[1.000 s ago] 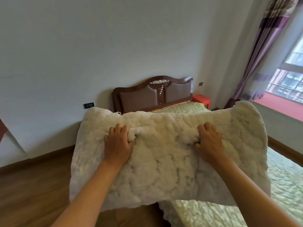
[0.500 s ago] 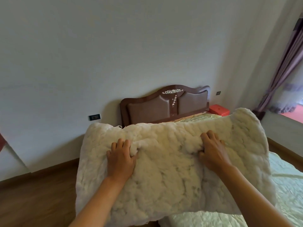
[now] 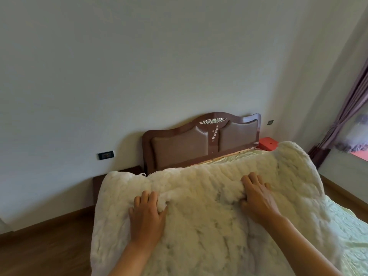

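Clutching handfuls of quilt [image 3: 209,236] before the headboard [image 3: 179,148], left hand [image 3: 146,218] and right hand [image 3: 256,200] risk tearing its loose wadding.

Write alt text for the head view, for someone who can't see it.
The left hand and right hand grip bunched folds of a fluffy cream quilt held up in front of a bed with a pale green cover. Behind are a brown headboard, a red stool beside it, and a purple curtain at the right.
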